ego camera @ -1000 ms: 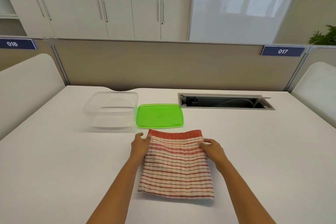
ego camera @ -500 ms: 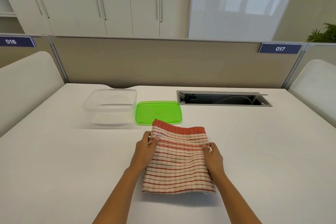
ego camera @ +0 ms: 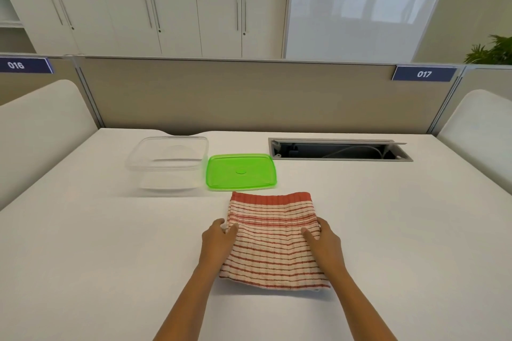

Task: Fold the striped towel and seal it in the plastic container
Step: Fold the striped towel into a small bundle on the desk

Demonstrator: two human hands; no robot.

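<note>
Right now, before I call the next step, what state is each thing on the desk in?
striped towel: folded, flat on the desk, gripped at both side edges
left hand: pinching the towel's left edge
right hand: gripping the towel's right edge
plastic container: open, empty, upright
green lid: off, lying flat beside the container
cable hatch: flap open

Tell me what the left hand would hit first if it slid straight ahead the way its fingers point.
Probably the green lid: the left hand points forward and slightly right along the striped towel edge. Depth is uncertain.
</note>
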